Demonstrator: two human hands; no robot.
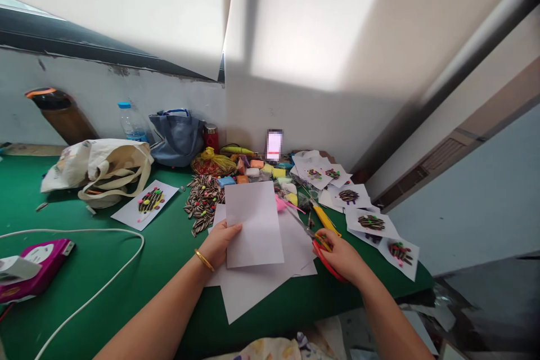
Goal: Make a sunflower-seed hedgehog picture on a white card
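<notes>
My left hand (219, 243), with a gold bangle on the wrist, is closed on the left edge of a white sheet of paper (253, 225) and holds it up over a stack of white sheets (253, 287) on the green table (126, 270). My right hand (342, 256) is closed on the red handles of a pair of scissors (320, 242), whose blades point up and left toward the stack. A pile of striped sunflower seeds (202, 202) lies just beyond my left hand.
Finished seed-and-clay pictures (371, 222) lie along the right edge, another (145, 203) at left. Coloured clay blocks (253, 171), a phone (274, 145), canvas bag (101, 171), blue bag (177, 138), water bottle (130, 122), white cable (105, 287) and pink box (34, 270) are about.
</notes>
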